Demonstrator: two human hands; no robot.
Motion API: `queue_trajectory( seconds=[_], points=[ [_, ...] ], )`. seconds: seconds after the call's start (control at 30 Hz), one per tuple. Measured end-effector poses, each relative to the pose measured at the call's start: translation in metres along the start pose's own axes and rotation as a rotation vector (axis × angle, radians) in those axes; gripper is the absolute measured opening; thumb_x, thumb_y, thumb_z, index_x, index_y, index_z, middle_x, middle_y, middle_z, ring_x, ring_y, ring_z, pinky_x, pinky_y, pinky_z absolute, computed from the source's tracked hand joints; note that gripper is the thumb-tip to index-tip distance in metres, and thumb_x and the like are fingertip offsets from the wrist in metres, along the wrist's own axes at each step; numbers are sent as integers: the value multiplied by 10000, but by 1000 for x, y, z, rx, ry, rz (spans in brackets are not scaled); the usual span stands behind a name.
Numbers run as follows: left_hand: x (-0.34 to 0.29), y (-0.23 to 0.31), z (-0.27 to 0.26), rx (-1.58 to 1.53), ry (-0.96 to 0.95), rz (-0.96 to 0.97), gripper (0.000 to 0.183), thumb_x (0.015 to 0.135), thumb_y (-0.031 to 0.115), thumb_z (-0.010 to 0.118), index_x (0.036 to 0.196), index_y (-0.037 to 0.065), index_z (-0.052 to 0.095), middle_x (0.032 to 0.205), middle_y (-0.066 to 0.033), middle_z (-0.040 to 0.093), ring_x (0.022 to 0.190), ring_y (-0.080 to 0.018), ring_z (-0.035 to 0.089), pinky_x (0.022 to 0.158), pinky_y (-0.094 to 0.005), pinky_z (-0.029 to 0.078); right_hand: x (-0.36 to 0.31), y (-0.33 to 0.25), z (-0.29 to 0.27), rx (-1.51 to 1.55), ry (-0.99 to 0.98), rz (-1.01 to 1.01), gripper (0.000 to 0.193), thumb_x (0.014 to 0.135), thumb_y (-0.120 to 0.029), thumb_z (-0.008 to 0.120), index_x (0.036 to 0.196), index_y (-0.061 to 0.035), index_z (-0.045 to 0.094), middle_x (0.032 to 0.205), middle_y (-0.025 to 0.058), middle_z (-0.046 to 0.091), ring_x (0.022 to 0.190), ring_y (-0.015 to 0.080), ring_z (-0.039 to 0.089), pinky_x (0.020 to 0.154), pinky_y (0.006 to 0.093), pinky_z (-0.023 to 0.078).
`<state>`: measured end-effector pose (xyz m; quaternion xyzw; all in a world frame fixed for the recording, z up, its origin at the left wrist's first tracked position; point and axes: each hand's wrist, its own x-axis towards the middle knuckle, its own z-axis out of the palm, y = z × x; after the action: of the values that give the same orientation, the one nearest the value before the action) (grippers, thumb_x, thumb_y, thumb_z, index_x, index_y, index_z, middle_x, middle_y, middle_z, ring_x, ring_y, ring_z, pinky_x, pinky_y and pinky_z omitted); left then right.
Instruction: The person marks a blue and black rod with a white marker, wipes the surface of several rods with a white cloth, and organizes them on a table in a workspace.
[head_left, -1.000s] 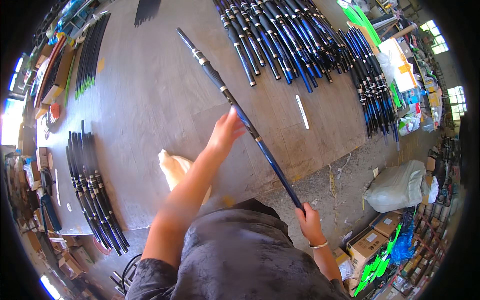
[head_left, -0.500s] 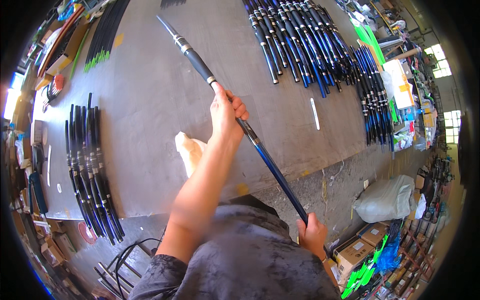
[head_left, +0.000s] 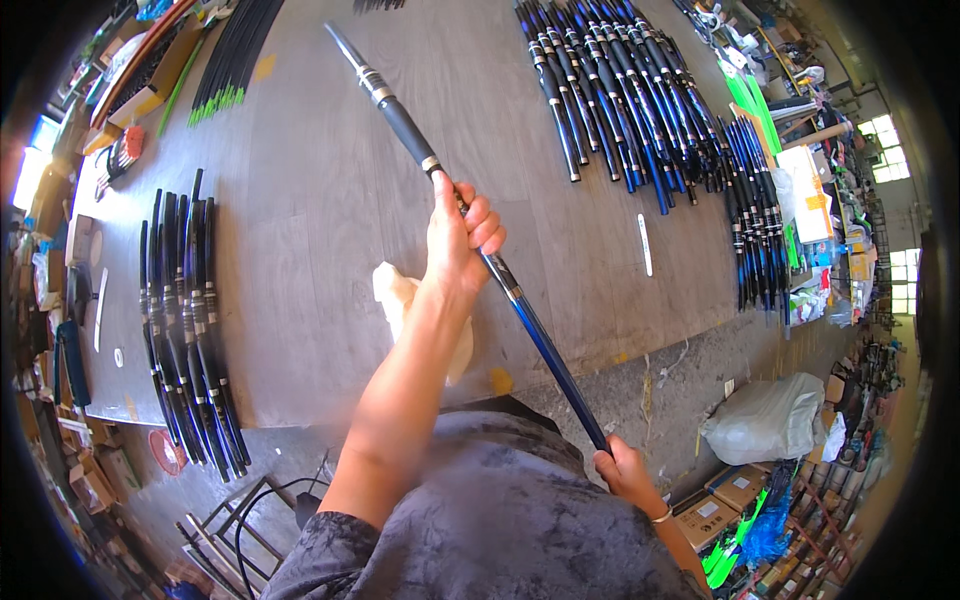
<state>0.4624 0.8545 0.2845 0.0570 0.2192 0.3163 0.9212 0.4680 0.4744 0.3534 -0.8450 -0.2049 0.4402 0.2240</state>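
Note:
A fishing rod (head_left: 549, 350), black and glossy blue with silver rings and a reel seat, slants across the view from upper left to lower right. My left hand (head_left: 462, 238) is wrapped around it just below the dark foam grip, thumb lying along the shaft. Lower down, my right hand (head_left: 628, 472) closes on the butt end, which its fingers hide. Both hands hold the rod above the front part of the grey table (head_left: 330, 200). A cream-coloured cloth (head_left: 393, 288) lies on the table, partly covered by my left forearm.
Several similar rods form a large pile (head_left: 620, 90) at the far right, with a smaller bundle (head_left: 757, 225) beside it. Another bundle (head_left: 185, 330) lies left. Thin green-tipped black rods (head_left: 230, 65) lie far left. A white strip (head_left: 645, 245) rests right of centre. Cartons (head_left: 705, 520) stand below right.
The view has shifted slightly, so the table's things sit a little further right. Both hands keep their hold on the rod; the bit showing below my right hand is now hidden.

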Motion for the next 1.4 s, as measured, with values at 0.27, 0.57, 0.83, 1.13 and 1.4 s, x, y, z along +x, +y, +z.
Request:
queue_trajectory(
  seconds=[0.27,0.57,0.83,1.13,1.4],
  points=[
    [-2,33,2,273,222,83,346,959,425,548,850,97,519,664,10,441,582,-139,432,597,-308,432,-23,72,-12,-527,532,-220,220,835,-204,662,859,-31,529,641,174,574,598,441,560,547,499,424],
    [4,23,-28,226,366,66,413,948,471,550,724,157,400,548,75,262,432,-66,219,418,-247,203,-25,82,6,-491,257,-27,350,861,-299,648,697,-29,498,556,205,530,570,443,560,491,475,401],
    [-3,30,-7,-691,-622,-195,439,948,487,518,702,154,373,533,67,286,400,-36,272,350,-213,270,-8,126,-13,212,-637,-75,516,983,-496,436,710,-66,517,559,-18,445,442,142,398,420,306,324],
    [-50,-44,7,643,-785,-349,520,915,462,590,1203,29,579,1090,-109,637,1111,-245,561,1029,-433,400,98,-99,-41,-70,297,-560,370,884,-357,663,963,-18,535,647,105,574,544,266,576,525,395,424],
    [-12,113,-38,495,108,341,661,981,571,342,1328,12,405,1242,-183,534,1107,-309,565,951,-506,451,91,-68,-109,-668,598,-713,308,777,-343,733,819,-68,601,690,99,591,603,300,589,529,400,442]
  ],
)
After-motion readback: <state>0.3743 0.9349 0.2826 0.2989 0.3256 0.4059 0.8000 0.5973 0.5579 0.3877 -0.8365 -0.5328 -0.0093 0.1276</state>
